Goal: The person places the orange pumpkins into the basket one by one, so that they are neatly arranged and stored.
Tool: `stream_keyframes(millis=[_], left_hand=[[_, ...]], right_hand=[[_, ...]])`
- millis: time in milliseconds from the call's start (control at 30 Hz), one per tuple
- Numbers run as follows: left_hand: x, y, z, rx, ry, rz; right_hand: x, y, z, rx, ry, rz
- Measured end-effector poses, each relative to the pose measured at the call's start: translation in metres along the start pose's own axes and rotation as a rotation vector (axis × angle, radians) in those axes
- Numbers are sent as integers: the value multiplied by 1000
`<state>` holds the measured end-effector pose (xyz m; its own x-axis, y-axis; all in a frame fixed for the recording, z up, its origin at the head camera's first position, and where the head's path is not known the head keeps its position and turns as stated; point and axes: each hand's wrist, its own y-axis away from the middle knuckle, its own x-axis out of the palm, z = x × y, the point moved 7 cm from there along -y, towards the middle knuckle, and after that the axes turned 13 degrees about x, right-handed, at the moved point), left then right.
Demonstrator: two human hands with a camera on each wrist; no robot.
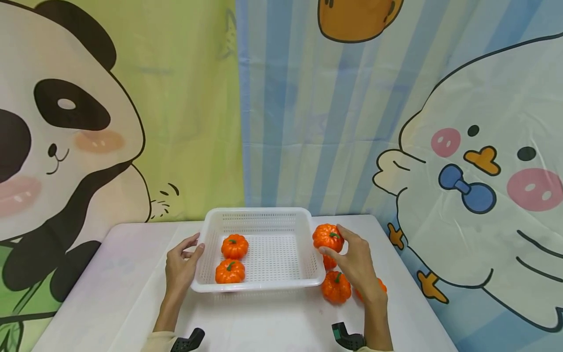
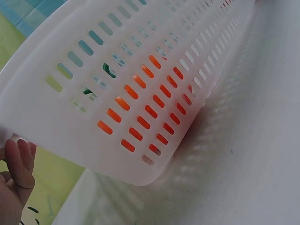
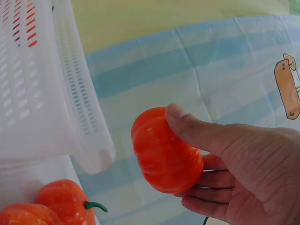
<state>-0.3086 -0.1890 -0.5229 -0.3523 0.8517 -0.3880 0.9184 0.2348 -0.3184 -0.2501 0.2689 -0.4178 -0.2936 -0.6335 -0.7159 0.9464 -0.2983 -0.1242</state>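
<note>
My right hand (image 1: 358, 261) grips a small orange pumpkin (image 3: 164, 150) with a green stem, thumb on one side and fingers on the other. It is held up just beyond the right rim of a white perforated plastic basket (image 1: 259, 282). Inside the basket, along its left side, lie two more pumpkins, a rear one (image 1: 235, 246) and a front one (image 1: 230, 271). At the basket's left rim, my left hand (image 1: 180, 266) holds the edge between thumb and fingers. The left wrist view shows those fingers (image 2: 19, 164) at the rim, partly cut off by the frame.
On the white table (image 1: 272, 322), right of the basket, lie several other pumpkins, one (image 1: 336, 287) by the front corner and another (image 1: 381, 285) partly behind my right wrist. A printed curtain (image 1: 281, 107) hangs behind the table.
</note>
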Motion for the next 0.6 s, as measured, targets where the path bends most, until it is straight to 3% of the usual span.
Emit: stream_keyframes(millis=[600], left_hand=[[0,1,-1,6,14,-2]], right_hand=[[33,5,32,-119,-92,86]])
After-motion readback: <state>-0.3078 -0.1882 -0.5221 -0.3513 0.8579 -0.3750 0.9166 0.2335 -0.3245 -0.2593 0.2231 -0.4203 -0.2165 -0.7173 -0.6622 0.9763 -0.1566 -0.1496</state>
